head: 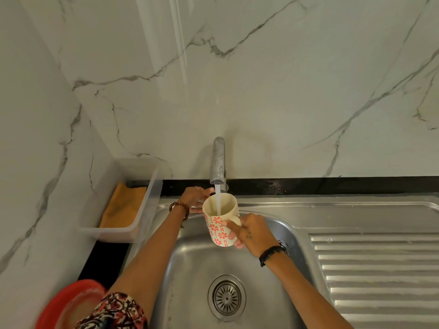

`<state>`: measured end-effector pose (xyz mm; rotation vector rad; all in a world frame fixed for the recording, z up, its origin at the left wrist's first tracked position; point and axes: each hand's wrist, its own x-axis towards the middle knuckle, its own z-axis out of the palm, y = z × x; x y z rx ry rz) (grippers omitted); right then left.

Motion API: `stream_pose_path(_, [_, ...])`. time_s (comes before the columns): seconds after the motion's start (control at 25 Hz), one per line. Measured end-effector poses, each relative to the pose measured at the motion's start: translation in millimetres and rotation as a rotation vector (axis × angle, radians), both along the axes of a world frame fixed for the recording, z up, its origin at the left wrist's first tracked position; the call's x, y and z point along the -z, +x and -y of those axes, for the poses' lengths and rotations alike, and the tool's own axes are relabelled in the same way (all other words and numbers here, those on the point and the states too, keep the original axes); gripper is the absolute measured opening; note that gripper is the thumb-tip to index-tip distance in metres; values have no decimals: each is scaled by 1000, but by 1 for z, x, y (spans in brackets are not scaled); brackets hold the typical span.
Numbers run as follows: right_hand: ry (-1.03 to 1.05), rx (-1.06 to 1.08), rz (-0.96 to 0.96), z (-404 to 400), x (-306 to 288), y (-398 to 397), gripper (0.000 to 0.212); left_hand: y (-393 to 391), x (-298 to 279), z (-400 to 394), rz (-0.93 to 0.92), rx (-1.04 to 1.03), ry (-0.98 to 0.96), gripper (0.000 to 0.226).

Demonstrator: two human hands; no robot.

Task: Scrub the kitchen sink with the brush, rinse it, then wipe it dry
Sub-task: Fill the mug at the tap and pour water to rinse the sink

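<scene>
R hand [253, 231] grips mug [219, 219] (under running tap [218, 160]); L hand [194, 197] fingers at tap base, grip unclear.

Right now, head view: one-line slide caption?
Right hand holds cream red-flowered mug under running steel tap; left hand at tap base.

Clear tub [152, 198], orange cloth [122, 206]
</scene>
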<state>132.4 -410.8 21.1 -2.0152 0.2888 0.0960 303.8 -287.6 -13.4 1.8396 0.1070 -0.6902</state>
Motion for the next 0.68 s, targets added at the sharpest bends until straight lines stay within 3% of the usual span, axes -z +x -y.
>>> stream_pose_path(0.36, [19, -4, -12, -2, 3, -3, 38, 5, -1, 0, 30, 24, 96, 39])
stream_pose_path(0.68, [-14, -17, 1, 2, -2, -9, 40, 4, -17, 2, 80, 111, 267, 27])
